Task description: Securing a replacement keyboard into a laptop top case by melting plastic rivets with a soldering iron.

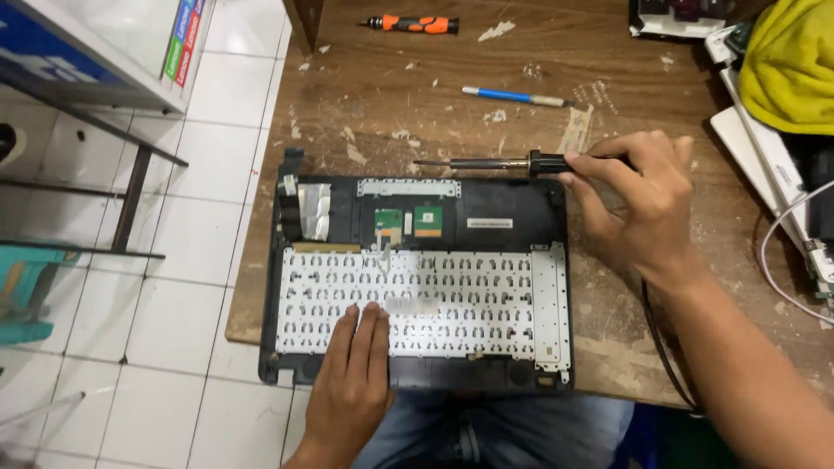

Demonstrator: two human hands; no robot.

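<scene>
A black laptop palmrest shell (486,213) lies inner side up on the worktop (434,122), its silver keyboard backplate (434,300) exposed. A soldering iron (486,163) is held level above its far edge, tip pointing left.

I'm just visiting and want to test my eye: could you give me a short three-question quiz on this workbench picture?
1. True or false: the left hand lies flat on the metal keyboard backplate.
2. Which tool does the right hand hold? A) orange-handled screwdriver B) soldering iron C) blue-handled tool
3. What do these tools lie on?

Key: 1 true; 2 B; 3 the worn wooden table.
</scene>
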